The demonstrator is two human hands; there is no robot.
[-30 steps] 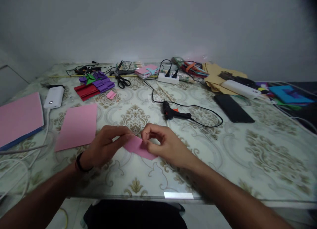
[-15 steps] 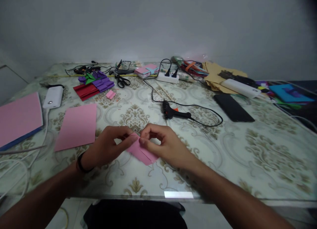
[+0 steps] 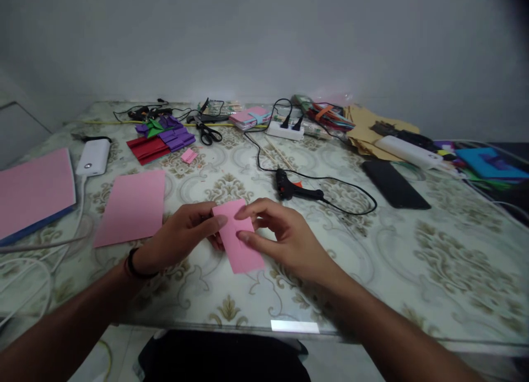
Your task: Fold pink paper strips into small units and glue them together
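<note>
A narrow pink piece of paper is held just above the front middle of the table, tilted toward me. My left hand pinches its left edge, thumb on the face and fingers behind. From the right, my right hand grips the other edge, with thumb and forefinger on the face; its remaining fingers are partly hidden. Left of my hands lies a larger pink sheet. Beyond them is a black glue gun with its cord. A small pink folded piece sits farther back.
A white power bank and pink paper on a blue sheet lie at left. Red and purple folded paper, scissors and a power strip are at the back. A black phone lies at right.
The pink paper, bent at a crease and low before, now shows a flat long face raised toward me. My right fingers have shifted onto its upper right edge. The view has moved slightly.
</note>
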